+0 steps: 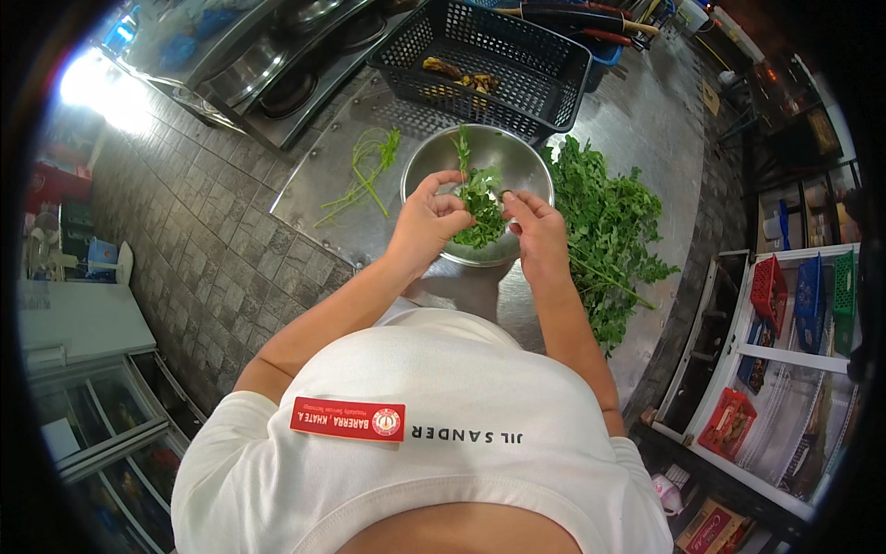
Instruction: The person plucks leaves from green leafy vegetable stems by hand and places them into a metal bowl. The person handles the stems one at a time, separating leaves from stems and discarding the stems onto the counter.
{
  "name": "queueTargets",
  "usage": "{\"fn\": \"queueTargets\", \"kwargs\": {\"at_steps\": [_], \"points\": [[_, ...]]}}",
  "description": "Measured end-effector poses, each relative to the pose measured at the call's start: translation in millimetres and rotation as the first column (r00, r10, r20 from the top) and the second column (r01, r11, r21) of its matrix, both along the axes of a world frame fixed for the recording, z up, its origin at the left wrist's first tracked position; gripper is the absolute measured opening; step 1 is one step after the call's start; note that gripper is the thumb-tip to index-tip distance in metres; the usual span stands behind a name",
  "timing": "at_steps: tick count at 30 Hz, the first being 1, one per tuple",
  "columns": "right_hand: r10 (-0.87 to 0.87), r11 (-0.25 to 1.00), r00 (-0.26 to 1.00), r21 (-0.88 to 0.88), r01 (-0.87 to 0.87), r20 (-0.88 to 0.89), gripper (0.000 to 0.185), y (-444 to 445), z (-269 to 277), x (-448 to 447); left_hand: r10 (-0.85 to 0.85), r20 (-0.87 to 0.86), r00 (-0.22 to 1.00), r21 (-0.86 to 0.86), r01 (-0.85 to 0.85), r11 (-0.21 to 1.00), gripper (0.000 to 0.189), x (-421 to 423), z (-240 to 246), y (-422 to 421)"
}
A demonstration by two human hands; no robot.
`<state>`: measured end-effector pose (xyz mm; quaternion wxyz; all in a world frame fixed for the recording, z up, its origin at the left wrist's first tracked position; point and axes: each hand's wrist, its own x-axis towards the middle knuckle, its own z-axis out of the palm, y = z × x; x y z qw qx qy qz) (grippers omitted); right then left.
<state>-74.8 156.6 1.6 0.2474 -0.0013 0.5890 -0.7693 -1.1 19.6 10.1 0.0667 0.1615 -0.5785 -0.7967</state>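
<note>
A stainless steel mixing bowl stands on the metal worktable in front of me. Over it, my left hand grips a thin sprig of leafy greens between thumb and fingers. My right hand pinches at a small leaf near the same greens, its fingertips together. Loose picked leaves lie in the bowl below both hands. Right of the bowl spreads a large heap of leafy green branches, partly behind my right forearm. Several stripped green stems rest to the left.
A black perforated plastic crate sits beyond the bowl, with yellow-brown pieces inside. Behind it are long-handled tools. A metal rack with pans is at upper left. An open-topped or glass-doored chiller with baskets stands on the right.
</note>
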Motion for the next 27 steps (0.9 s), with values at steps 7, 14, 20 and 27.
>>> {"fn": "queueTargets", "kwargs": {"at_steps": [7,14,20,27], "points": [[0.082,0.996,0.996,-0.035,-0.082,0.015,0.016,-3.2,-4.7,2.5,-0.027,-0.014,1.000,0.016,0.027,1.000,0.052,-2.3,-5.3,3.7],[0.064,0.997,0.998,-0.039,-0.064,0.009,0.018,-0.1,-1.1,4.2,-0.018,0.014,1.000,-0.007,0.018,1.000,0.055,-0.1,-6.1,2.5],[0.033,0.999,0.999,-0.035,-0.032,0.026,0.018,-4.4,-6.0,6.6,-0.041,0.026,0.999,-0.063,0.043,0.997,0.057,-0.5,-4.4,4.8],[0.142,0.989,0.987,-0.045,-0.138,0.080,0.019,4.0,-1.8,0.7,-0.041,0.023,0.999,-0.074,0.043,0.996,0.057,0.3,-7.4,0.8]]}}
